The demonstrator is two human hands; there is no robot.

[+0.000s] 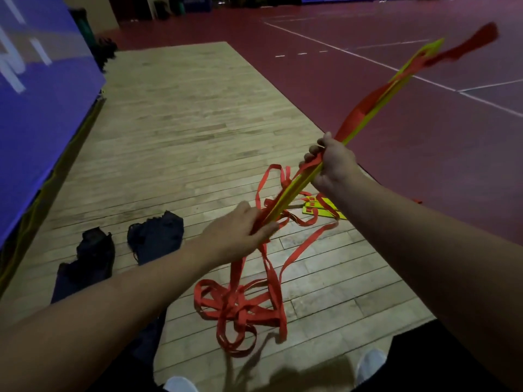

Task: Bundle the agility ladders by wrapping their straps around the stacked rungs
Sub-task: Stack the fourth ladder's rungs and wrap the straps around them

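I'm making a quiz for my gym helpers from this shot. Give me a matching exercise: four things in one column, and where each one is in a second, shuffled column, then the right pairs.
Things:
1. stacked rungs
2. loose straps
3. dark bags
4. spare rungs

Places:
A. piled in loops on the wooden floor, near the person's feet
B. flat on the floor beyond the hands, under the raised stack
C. held in the air by the left hand and the right hand
D. on the floor to the left of the arms

Pairs: 1-C, 2-A, 3-D, 4-B
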